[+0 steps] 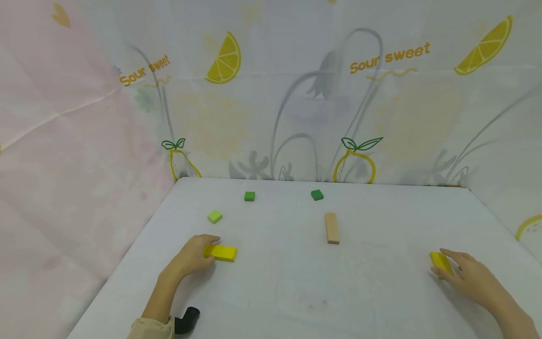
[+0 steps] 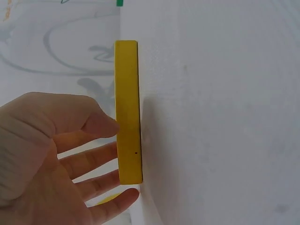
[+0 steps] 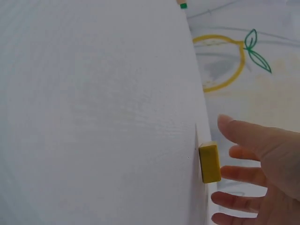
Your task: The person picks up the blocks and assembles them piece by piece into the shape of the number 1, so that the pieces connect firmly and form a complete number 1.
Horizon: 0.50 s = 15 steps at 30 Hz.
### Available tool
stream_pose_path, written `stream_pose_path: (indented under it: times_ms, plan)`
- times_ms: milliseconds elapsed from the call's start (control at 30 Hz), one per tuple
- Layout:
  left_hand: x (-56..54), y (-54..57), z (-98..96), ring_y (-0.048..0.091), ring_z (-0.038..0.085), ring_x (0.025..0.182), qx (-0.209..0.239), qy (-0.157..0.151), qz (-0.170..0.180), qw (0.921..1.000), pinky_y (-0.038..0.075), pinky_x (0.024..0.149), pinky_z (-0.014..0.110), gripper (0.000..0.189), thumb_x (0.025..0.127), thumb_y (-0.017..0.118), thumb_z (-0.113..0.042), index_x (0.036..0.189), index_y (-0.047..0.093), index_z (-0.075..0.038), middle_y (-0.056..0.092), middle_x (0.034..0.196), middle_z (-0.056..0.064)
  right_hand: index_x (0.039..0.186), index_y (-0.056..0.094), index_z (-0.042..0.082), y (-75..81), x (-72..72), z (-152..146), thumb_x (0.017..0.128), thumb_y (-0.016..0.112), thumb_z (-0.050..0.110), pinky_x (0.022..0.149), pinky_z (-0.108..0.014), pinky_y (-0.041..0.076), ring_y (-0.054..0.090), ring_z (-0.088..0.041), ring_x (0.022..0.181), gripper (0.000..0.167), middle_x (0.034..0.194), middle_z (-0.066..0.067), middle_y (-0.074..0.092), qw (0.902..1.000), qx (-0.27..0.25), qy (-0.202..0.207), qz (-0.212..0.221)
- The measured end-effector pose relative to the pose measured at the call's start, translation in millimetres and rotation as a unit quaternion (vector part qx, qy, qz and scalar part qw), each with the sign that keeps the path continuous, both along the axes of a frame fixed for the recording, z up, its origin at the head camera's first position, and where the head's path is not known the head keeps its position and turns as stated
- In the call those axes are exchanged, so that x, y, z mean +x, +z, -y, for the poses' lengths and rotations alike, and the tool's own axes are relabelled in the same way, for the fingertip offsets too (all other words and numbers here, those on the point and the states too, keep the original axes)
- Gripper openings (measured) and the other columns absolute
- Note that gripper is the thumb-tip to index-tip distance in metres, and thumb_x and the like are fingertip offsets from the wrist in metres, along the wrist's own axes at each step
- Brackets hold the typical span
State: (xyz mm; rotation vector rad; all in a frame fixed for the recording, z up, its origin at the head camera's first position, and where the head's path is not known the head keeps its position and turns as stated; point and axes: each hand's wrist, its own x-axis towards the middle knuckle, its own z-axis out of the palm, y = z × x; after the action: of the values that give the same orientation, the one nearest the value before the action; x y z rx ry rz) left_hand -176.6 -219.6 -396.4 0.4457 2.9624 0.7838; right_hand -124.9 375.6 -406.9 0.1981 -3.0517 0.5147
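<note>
On the left of the white table, my left hand (image 1: 195,254) holds a long yellow block (image 1: 224,253) between thumb and fingers. In the left wrist view the thumb presses on the near side of this yellow block (image 2: 128,112), and the other fingers pass behind it. Whether it touches the table is hard to tell. Over on the right, my right hand (image 1: 470,278) is around another yellow block (image 1: 440,262). The right wrist view shows that yellow block (image 3: 210,162) standing on the table, the thumb apart from it and the fingers stretched out beside it.
A light green block (image 1: 215,216) lies beyond the left hand. Two darker blocks, a green block (image 1: 250,196) and a dark green block (image 1: 317,195), sit near the back edge. A wooden plank (image 1: 332,228) lies right of centre. Printed cloth (image 1: 262,103) hangs behind the table (image 1: 288,292).
</note>
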Motion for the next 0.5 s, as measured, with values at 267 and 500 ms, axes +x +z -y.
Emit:
stream_pose_path:
  times_ms: [267,500]
  plan:
    - [3.2,0.1,2.8,0.054,0.036,0.102,-0.02,0.01,-0.007,0.9997,0.044,0.088,0.052,0.043,0.065,0.064,0.006,0.107,0.066,0.004,0.061,0.107,0.017,0.119,0.049,-0.017,0.7,0.6,-4,0.084,0.069,0.032,0.07,-0.055,0.048,0.058,-0.047,0.087,0.064,0.115,-0.044,0.045,0.9987,0.006,-0.01,0.05]
    - [1.9,-2.0,7.2,0.056,0.032,0.096,-0.015,0.033,-0.002,0.9993,0.046,0.086,0.05,0.043,0.064,0.064,0.009,0.107,0.065,0.007,0.06,0.104,0.019,0.122,0.045,-0.017,-1.3,-2.3,-13,0.079,0.074,0.031,0.069,-0.053,0.05,0.059,-0.044,0.087,0.07,0.121,-0.044,0.042,0.998,-0.004,-0.01,0.062]
